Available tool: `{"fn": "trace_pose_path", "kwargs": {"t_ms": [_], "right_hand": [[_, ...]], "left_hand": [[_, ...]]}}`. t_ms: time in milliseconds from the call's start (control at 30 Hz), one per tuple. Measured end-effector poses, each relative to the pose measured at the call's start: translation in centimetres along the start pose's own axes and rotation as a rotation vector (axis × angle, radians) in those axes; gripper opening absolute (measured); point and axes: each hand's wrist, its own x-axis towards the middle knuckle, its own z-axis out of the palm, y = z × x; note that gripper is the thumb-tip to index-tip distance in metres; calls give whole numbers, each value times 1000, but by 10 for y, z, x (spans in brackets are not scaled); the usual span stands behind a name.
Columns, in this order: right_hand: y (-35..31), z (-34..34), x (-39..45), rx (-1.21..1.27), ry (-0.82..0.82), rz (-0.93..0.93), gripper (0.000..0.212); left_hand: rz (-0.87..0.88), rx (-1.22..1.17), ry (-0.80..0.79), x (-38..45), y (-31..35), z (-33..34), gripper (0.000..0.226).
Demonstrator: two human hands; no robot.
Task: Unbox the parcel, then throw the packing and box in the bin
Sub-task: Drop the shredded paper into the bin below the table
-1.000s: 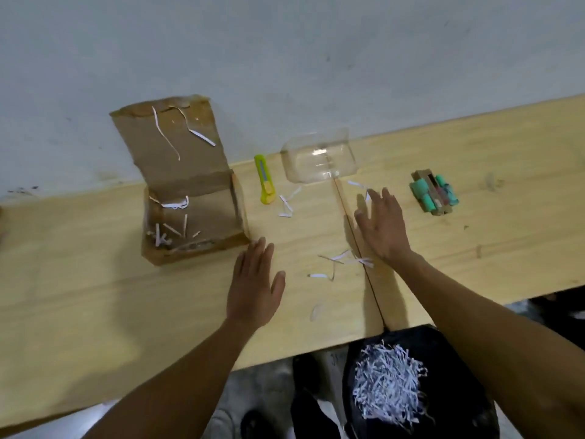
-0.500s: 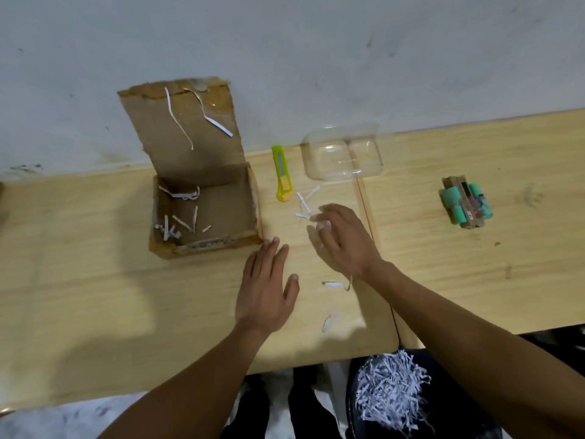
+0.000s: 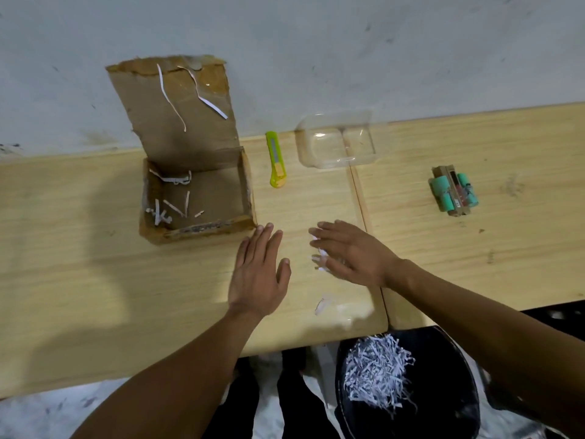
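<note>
An open cardboard box [image 3: 196, 198] stands at the back left of the wooden table [image 3: 79, 264], lid up, with a few white paper shreds stuck inside. My left hand [image 3: 258, 277] lies flat and empty just right of the box's front corner. My right hand [image 3: 351, 255] sweeps across the table with white paper shreds [image 3: 319, 258] under its fingertips. More loose shreds [image 3: 323, 305] lie near the table's front edge. Below that edge stands a black bin [image 3: 443, 375] holding a heap of shredded paper [image 3: 376, 372].
A yellow utility knife [image 3: 276, 160] lies right of the box. Behind it sits a clear plastic tray [image 3: 337, 141]. A green and brown unpacked item [image 3: 452, 194] rests on the right table part. A grey wall runs behind the table.
My right hand has dragged shreds from near the knife back toward the front edge. The shreds near the knife are gone. My left hand has barely moved.
</note>
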Motion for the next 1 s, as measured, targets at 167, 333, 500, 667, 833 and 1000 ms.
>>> {"fn": "trace_pose_path", "kwargs": {"t_ms": [167, 333, 500, 667, 833, 1000], "right_hand": [[3, -9, -50, 73, 160, 203, 66], [-24, 14, -55, 59, 19, 338, 102], [-47, 36, -39, -58, -39, 289, 112], [-52, 49, -25, -52, 78, 316, 70], [-49, 51, -15, -27, 226, 346, 42], [-47, 57, -12, 109, 379, 280, 24]], "left_hand": [[19, 18, 32, 1, -1, 2, 53], [14, -27, 42, 0, -2, 5, 53], [11, -42, 33, 0, -2, 5, 54], [8, -55, 17, -1, -3, 5, 53], [6, -68, 18, -1, -3, 5, 53], [3, -84, 22, -1, -4, 5, 53]]}}
